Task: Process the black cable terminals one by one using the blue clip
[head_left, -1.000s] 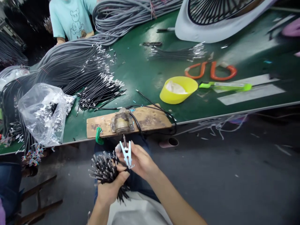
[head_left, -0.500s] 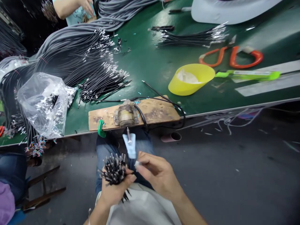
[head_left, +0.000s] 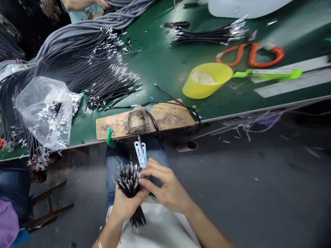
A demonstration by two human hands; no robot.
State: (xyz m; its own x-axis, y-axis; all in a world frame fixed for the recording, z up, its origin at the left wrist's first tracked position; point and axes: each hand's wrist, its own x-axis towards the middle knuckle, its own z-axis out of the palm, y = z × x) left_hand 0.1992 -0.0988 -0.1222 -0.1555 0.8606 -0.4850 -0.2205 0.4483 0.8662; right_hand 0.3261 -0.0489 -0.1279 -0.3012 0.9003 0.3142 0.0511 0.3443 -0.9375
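Black wire bundle [head_left: 129, 182] in left hand [head_left: 124, 206] — off table edge [head_left: 232, 117].

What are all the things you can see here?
Green table: one, across the top.
Grey cable bundle: one, top left.
Loose black wires: many, silver tips, on the table.
Plastic bag: one, clear, left edge.
Wooden board: one, brown, table's front edge.
Yellow bowl: one, on the table.
Orange handles: two, upper right.
Green tool: one, beside the bowl.
Wire bunch: one, black, in the left hand.
Blue clip: one, above the right hand.
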